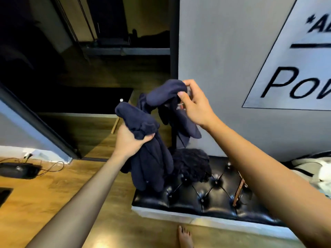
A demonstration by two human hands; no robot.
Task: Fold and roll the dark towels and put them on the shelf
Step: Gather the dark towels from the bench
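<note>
Hands hold a navy towel (148,158) up above the tufted black bench (206,196): left hand (129,140) grips one bunched end, right hand (195,106) pinches the other. Another dark towel (191,163) lies crumpled on the bench beside it.

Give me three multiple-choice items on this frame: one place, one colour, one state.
1. Where does the black fuzzy towel lie?
A. on the tufted bench
B. on the wooden floor
C. on a shelf

2. What colour is the towel held in both hands?
A. white
B. navy blue
C. red

3. What is the left hand doing?
A. hanging idle
B. pressing flat on the bench
C. gripping the navy towel

Answers: 1 A, it sits on the bench's black cushion. 2 B, the cloth is dark blue. 3 C, its fingers curl round a bunch of towel, while the right hand pinches another part.
</note>
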